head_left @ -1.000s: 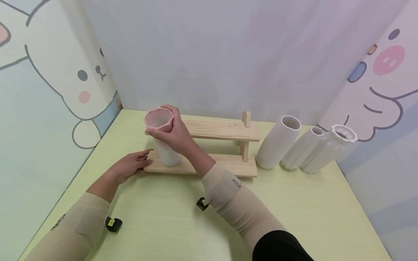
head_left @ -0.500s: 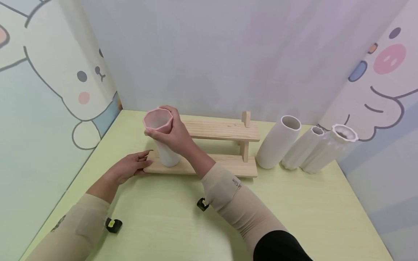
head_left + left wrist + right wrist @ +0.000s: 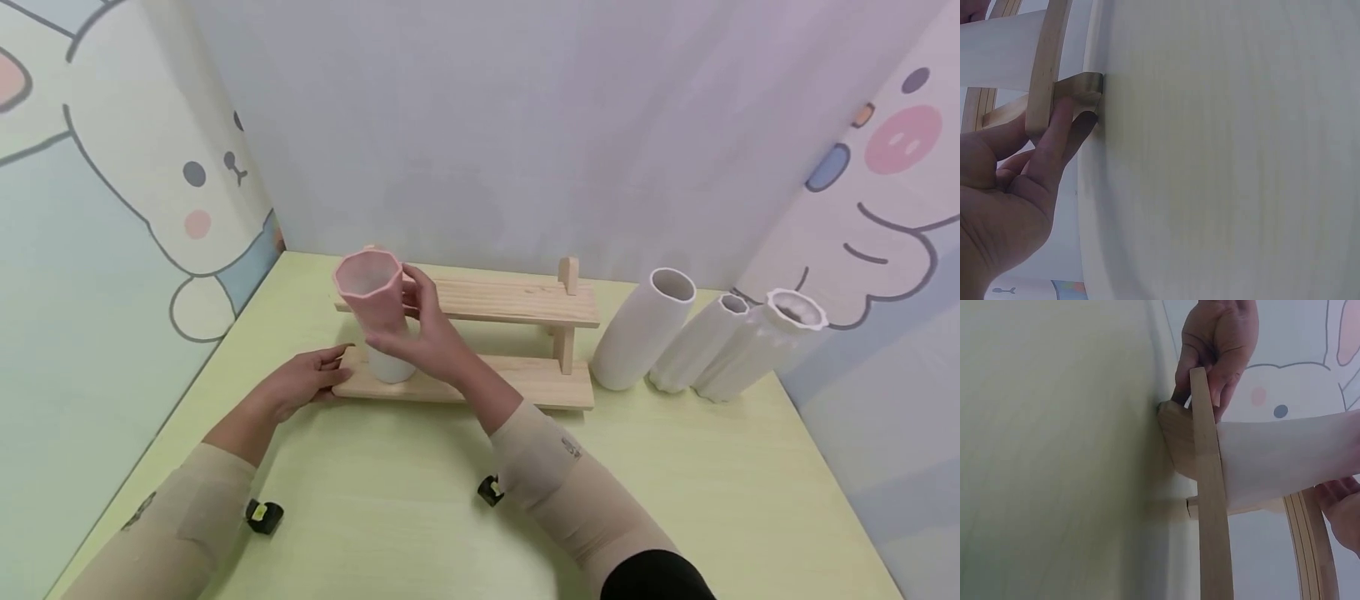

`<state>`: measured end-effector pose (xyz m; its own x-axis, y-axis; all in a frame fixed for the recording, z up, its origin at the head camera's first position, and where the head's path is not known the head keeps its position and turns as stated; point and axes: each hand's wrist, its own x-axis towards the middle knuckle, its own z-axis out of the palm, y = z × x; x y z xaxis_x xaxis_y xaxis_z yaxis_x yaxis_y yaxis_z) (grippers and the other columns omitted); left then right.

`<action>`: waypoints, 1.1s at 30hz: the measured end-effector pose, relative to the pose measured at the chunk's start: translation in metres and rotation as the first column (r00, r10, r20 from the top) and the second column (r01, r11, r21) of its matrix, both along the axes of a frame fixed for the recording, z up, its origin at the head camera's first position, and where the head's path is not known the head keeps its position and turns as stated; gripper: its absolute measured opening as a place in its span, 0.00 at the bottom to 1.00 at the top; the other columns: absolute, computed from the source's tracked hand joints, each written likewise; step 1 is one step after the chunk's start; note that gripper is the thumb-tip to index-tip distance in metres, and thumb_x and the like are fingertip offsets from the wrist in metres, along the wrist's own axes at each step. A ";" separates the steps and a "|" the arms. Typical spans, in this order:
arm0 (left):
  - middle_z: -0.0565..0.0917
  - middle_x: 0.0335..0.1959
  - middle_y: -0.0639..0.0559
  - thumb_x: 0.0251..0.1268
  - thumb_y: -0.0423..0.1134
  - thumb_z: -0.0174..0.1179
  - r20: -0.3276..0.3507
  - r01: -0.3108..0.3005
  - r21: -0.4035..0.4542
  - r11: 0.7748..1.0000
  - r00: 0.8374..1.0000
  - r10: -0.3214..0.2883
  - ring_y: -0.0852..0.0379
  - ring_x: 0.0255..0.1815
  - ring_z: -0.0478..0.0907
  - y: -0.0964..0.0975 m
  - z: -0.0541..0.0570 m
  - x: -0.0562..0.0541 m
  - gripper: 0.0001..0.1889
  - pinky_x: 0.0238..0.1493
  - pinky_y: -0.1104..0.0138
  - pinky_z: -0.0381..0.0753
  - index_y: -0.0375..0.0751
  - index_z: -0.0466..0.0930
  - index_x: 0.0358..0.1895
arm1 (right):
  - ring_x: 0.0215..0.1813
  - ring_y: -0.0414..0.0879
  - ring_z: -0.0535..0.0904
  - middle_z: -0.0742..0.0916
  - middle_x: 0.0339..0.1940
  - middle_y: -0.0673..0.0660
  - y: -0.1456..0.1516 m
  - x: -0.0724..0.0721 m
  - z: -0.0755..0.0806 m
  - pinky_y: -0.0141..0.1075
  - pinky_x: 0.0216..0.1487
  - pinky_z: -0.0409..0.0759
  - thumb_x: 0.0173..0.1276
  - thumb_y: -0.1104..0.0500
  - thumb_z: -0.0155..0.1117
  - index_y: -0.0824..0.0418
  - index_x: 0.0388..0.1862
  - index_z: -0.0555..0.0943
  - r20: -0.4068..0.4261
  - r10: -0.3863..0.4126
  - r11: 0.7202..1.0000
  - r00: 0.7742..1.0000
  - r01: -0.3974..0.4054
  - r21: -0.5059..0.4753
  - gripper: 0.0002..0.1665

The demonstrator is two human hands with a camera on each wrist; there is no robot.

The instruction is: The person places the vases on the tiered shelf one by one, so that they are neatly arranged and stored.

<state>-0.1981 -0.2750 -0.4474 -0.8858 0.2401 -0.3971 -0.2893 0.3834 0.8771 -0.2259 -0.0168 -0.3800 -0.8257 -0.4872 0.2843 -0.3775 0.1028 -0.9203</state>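
A tall vase (image 3: 375, 312), pink above and white below, stands on the lower board of a two-tier wooden shelf (image 3: 517, 379), near its left end. My right hand (image 3: 431, 337) is beside the vase's right side, thumb in front and fingers loosely spread behind; whether they touch it is unclear. In the right wrist view, only part of that hand (image 3: 1345, 519) shows at the right edge, below the vase (image 3: 1279, 456). My left hand (image 3: 300, 383) grips the left end of the lower board; in the left wrist view its fingers and thumb pinch the board (image 3: 1047, 75).
To the right of the shelf, a smooth white vase (image 3: 637, 337), a slim ribbed white vase (image 3: 693, 346) and a white vase with a frilled rim (image 3: 753, 350) stand on the pale green table (image 3: 375, 500). Cartoon-printed walls (image 3: 112, 250) enclose the sides.
My right hand has loosened from around the pink rim and shifted right and down along the vase. The vase stays on the lower board. My left hand keeps its place.
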 end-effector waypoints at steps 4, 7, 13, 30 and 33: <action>0.61 0.74 0.33 0.74 0.47 0.55 0.004 -0.003 -0.028 1.000 1.000 0.003 0.61 0.49 0.79 0.000 0.001 -0.002 0.37 0.48 0.66 0.84 0.45 0.48 0.79 | 0.70 0.43 0.67 0.68 0.71 0.46 0.017 0.004 -0.006 0.47 0.70 0.69 0.57 0.48 0.76 0.38 0.78 0.44 -0.050 0.007 1.000 0.999 -0.006 0.019 0.61; 0.61 0.74 0.33 0.74 0.47 0.55 0.015 -0.007 -0.038 0.999 1.000 0.008 0.60 0.49 0.79 0.000 0.001 -0.002 0.37 0.48 0.65 0.84 0.45 0.48 0.79 | 0.73 0.44 0.64 0.66 0.73 0.48 0.031 0.008 -0.006 0.46 0.73 0.65 0.58 0.50 0.76 0.39 0.78 0.42 -0.070 0.018 0.999 0.997 -0.015 0.040 0.62; 0.61 0.74 0.33 0.74 0.46 0.55 0.023 -0.009 -0.027 1.000 1.000 0.010 0.60 0.50 0.79 0.001 0.002 -0.002 0.37 0.48 0.65 0.84 0.45 0.47 0.79 | 0.75 0.50 0.61 0.62 0.77 0.56 0.062 0.020 0.004 0.49 0.75 0.60 0.60 0.58 0.74 0.43 0.79 0.40 -0.073 0.034 0.998 0.997 -0.030 0.059 0.62; 0.61 0.74 0.33 0.73 0.47 0.56 0.016 -0.011 -0.048 0.999 1.000 0.012 0.62 0.48 0.79 0.002 0.005 -0.001 0.38 0.47 0.66 0.84 0.46 0.48 0.79 | 0.72 0.69 0.61 0.61 0.74 0.67 0.142 0.053 0.041 0.63 0.71 0.61 0.58 0.73 0.70 0.66 0.77 0.43 -0.244 0.122 0.987 0.962 -0.092 0.131 0.58; 0.61 0.74 0.33 0.73 0.47 0.56 0.008 -0.006 -0.037 0.999 1.000 0.006 0.62 0.47 0.80 0.002 0.004 -0.001 0.37 0.47 0.66 0.84 0.46 0.48 0.79 | 0.72 0.69 0.61 0.62 0.74 0.67 0.154 0.056 0.046 0.64 0.70 0.61 0.57 0.75 0.69 0.68 0.76 0.45 -0.248 0.120 0.987 0.961 -0.089 0.135 0.56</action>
